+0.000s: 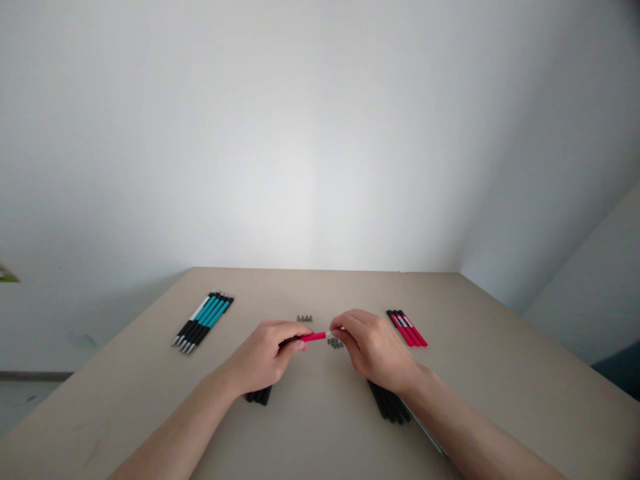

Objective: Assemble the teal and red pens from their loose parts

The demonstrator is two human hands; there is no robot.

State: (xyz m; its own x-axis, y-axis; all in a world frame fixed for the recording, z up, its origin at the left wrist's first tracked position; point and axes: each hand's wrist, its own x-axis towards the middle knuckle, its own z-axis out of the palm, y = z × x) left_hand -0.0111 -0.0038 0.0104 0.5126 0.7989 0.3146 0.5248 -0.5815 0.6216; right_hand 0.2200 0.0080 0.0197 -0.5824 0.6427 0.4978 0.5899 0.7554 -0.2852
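My left hand is closed around a pen with a red barrel, held level above the beige table. My right hand pinches the pen's right end with its fingertips. Small grey metal tips lie on the table just under the pen, and a few more tips stand in a short row behind it. Black pen parts lie under my left wrist, and another bundle of black pen parts lies under my right wrist.
A row of teal-and-black pens lies at the left of the table. A small group of red-and-black pens lies at the right. A white wall rises behind the table's far edge.
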